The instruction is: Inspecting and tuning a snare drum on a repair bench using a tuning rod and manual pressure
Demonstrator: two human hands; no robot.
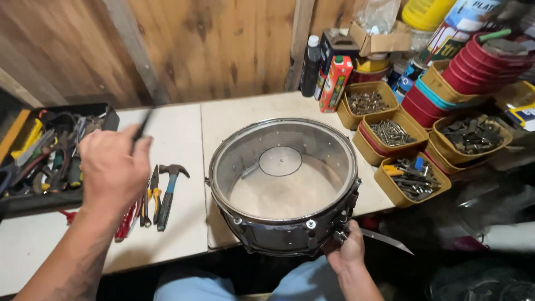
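A metal drum shell [290, 234] with chrome hoop and lugs lies open side up on the white workbench [184, 223], at its front edge. My right hand [346, 249] grips the shell's lower right side, at a lug near the rim. My left hand [111, 164] is raised above the bench to the left, closed around a thin dark tool [144, 124] whose shaft points up and away. Below that hand lie a hammer [169, 192] and pliers [149, 198] with red and yellow handles.
A black tray [56, 156] of hand tools fills the far left. Yellow tubs [412, 178] of screws, bolts and keys stand to the right, beside stacked red bowls [479, 67]. Bottles, cans and a small carton [334, 83] line the wooden wall. My knees are below the bench edge.
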